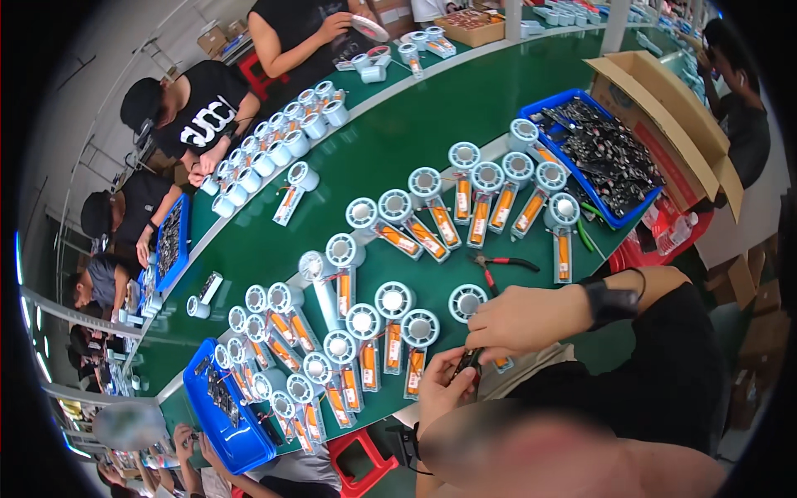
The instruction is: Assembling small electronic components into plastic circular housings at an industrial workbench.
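Note:
Near the front edge of the green table, my left hand (444,386) is closed on a small dark piece (466,365), too small and covered to name. My right hand (523,319), with a black band on its wrist, reaches over from the right. Its fingers are pinched together right above that piece; what they grip is hidden. Under and beside the right hand lies a light blue handheld fan body (467,304), its handle with an orange battery partly covered. Red-handled pliers (506,262) rest just beyond the right hand.
Several light blue fan bodies (393,299) with orange batteries lie in rows to the left and ahead. Blue trays (618,220) (249,455) hold dark circuit boards. Green-handled pliers (586,238) and an open cardboard box (664,116) are at right. Co-workers (199,108) sit across the table.

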`<action>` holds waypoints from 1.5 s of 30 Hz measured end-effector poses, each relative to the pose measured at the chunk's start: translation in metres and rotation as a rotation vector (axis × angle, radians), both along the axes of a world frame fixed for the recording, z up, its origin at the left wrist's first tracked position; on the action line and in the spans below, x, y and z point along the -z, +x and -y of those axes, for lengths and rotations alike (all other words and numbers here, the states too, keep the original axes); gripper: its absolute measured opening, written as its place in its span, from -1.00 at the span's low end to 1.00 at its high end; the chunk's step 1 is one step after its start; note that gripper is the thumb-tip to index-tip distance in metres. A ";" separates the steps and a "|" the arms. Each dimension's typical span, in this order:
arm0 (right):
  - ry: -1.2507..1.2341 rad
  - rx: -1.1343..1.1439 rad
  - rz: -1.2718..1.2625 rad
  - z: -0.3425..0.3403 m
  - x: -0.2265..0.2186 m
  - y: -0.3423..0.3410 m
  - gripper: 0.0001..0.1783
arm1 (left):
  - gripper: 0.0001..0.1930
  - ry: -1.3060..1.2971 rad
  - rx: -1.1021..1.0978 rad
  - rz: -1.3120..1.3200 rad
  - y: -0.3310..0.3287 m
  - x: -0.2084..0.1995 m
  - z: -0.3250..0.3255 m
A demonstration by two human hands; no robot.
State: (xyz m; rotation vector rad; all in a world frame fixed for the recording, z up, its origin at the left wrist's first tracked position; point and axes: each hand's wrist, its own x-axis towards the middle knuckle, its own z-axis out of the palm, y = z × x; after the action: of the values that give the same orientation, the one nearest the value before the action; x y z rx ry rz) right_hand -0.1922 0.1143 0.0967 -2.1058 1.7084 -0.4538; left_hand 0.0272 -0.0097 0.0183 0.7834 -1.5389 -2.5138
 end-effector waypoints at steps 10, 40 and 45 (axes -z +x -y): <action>-0.110 -0.014 -0.075 0.218 -0.070 -0.049 -0.70 | -0.59 -0.356 0.109 -0.033 -0.010 0.012 0.005; -0.829 -0.331 -0.424 0.180 -0.075 0.010 -0.70 | -0.57 -0.721 -0.060 -0.245 -0.007 0.019 -0.001; -0.760 -0.167 -0.449 0.052 -0.084 0.007 -0.78 | -0.56 -0.913 -0.010 -0.247 -0.002 0.011 -0.014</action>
State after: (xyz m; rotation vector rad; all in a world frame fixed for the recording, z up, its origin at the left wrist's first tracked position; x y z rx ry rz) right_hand -0.1852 0.0625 0.1809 -3.0594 1.7305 -0.7019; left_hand 0.0253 0.0040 0.0073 0.3122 -2.2266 -1.4995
